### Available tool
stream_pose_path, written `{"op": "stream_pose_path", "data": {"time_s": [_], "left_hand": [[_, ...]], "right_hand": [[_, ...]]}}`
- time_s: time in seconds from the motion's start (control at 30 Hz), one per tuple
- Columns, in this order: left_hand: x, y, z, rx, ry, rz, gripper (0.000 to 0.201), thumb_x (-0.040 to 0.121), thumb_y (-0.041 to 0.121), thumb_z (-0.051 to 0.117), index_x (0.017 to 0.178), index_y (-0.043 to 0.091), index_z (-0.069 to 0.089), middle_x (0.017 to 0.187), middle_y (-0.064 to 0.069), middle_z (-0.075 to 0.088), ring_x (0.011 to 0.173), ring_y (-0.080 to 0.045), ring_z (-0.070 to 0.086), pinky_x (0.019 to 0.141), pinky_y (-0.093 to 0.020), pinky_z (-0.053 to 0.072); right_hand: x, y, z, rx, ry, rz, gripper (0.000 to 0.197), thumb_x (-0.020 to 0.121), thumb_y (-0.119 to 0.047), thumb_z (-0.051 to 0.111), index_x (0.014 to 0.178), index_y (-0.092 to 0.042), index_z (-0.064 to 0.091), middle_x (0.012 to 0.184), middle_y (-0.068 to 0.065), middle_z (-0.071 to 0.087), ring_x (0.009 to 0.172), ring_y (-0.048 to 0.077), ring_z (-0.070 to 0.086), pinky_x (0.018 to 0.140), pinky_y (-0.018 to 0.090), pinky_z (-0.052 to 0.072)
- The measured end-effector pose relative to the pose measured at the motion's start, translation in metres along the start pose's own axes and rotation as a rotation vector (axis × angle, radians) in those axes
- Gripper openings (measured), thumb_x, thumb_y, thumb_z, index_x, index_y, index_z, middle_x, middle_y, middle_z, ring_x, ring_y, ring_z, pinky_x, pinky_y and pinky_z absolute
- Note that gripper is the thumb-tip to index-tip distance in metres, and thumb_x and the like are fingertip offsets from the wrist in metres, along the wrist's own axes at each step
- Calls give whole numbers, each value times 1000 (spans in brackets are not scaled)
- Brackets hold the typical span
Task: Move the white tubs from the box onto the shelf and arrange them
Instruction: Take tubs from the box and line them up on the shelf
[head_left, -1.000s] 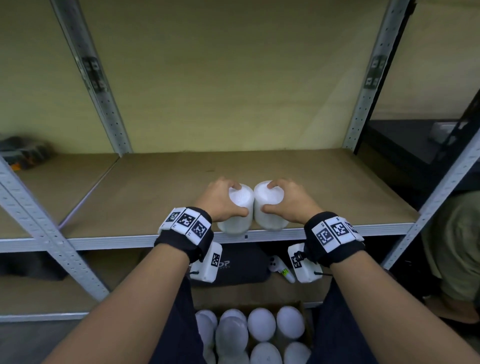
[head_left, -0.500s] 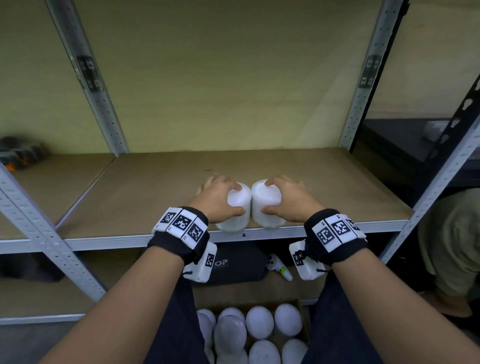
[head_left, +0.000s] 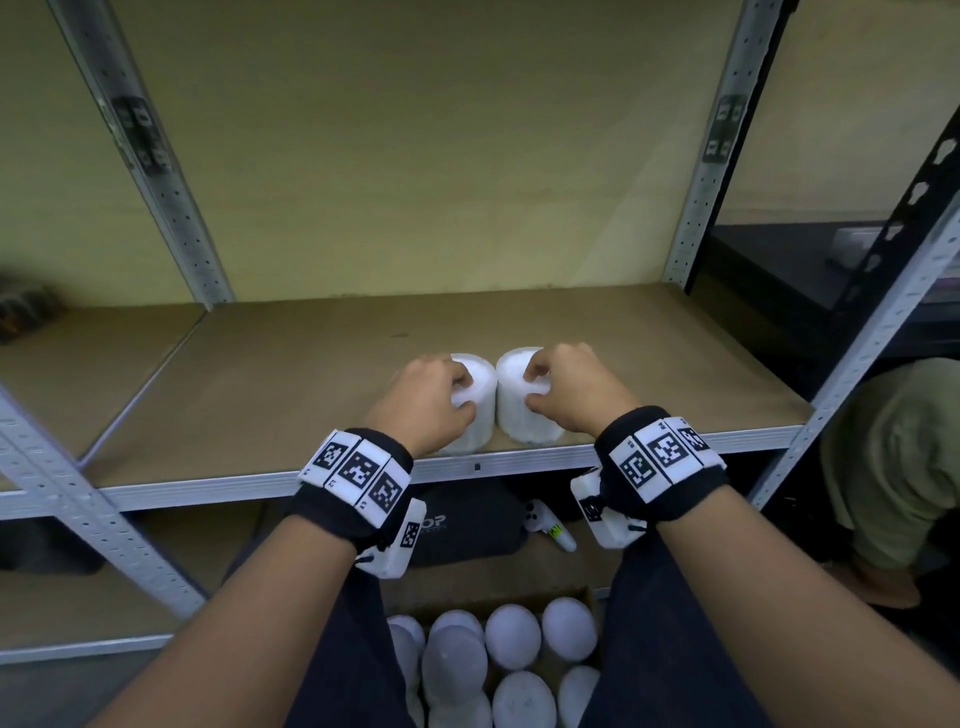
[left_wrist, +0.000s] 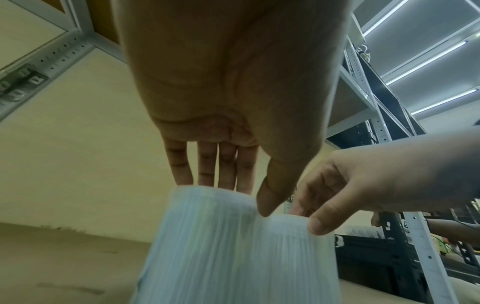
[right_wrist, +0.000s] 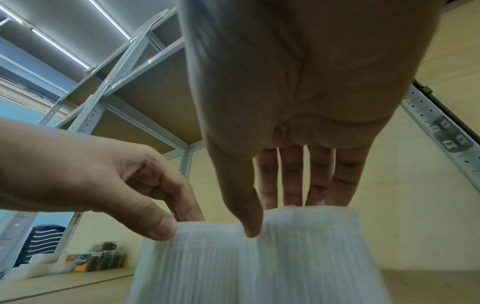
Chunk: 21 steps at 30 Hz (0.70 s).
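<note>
Two white ribbed tubs stand side by side, touching, near the front edge of the brown shelf board (head_left: 311, 374). My left hand (head_left: 464, 397) grips the top of the left tub (head_left: 480, 423), fingers over its far rim and thumb on the near rim. My right hand (head_left: 532, 384) holds the right tub (head_left: 519, 421) the same way. The left wrist view shows the left hand (left_wrist: 239, 197) on the left tub (left_wrist: 202, 246). The right wrist view shows the right hand (right_wrist: 278, 218) on the right tub (right_wrist: 311, 257). Several more white tubs (head_left: 511, 636) lie in the cardboard box between my legs.
Grey perforated uprights (head_left: 171, 208) (head_left: 711, 156) frame the bay, with a yellow wall behind. Under the shelf lie a black bag (head_left: 467, 525) and a white controller (head_left: 545, 525). Another person in olive clothing (head_left: 893, 467) is at the right. Dark items (head_left: 21, 312) sit on the neighbouring shelf at the left.
Both tubs have slid a little back from the shelf's front edge. Both hands have shifted from around the tubs' sides up to their top rims.
</note>
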<state>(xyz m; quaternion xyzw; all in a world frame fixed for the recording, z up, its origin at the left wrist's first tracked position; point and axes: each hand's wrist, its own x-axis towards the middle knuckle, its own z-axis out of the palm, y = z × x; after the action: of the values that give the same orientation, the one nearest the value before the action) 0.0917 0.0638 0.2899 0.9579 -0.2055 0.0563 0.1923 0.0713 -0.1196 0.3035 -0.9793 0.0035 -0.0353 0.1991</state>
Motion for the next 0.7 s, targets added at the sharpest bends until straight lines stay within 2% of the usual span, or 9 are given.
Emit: {"op": "stream_pose_path", "data": {"time_s": [0.27, 0.4, 0.7], "left_hand": [[46, 16, 15, -31, -50, 57, 35, 89, 23, 59, 123, 13, 63, 127, -5, 61, 112, -21, 60, 91, -29, 48], [79, 23, 26, -24, -97, 51, 38, 89, 24, 60, 125, 14, 61, 131, -8, 59, 112, -25, 61, 96, -34, 50], [149, 35, 43, -10, -137, 63, 36, 89, 20, 60, 124, 12, 61, 132, -11, 58, 118, -27, 57, 98, -35, 48]], "right_hand": [[26, 28, -11, -9, 17, 87, 30, 84, -16, 68, 114, -13, 67, 119, 8, 65, 110, 25, 61, 96, 35, 50], [47, 43, -21, -57, 3, 145, 29, 85, -17, 67, 114, -15, 66, 118, 9, 65, 105, 26, 63, 89, 33, 51], [98, 76, -28, -72, 14, 203, 29, 85, -16, 68, 114, -14, 66, 120, 9, 65, 108, 26, 62, 89, 32, 50]]}}
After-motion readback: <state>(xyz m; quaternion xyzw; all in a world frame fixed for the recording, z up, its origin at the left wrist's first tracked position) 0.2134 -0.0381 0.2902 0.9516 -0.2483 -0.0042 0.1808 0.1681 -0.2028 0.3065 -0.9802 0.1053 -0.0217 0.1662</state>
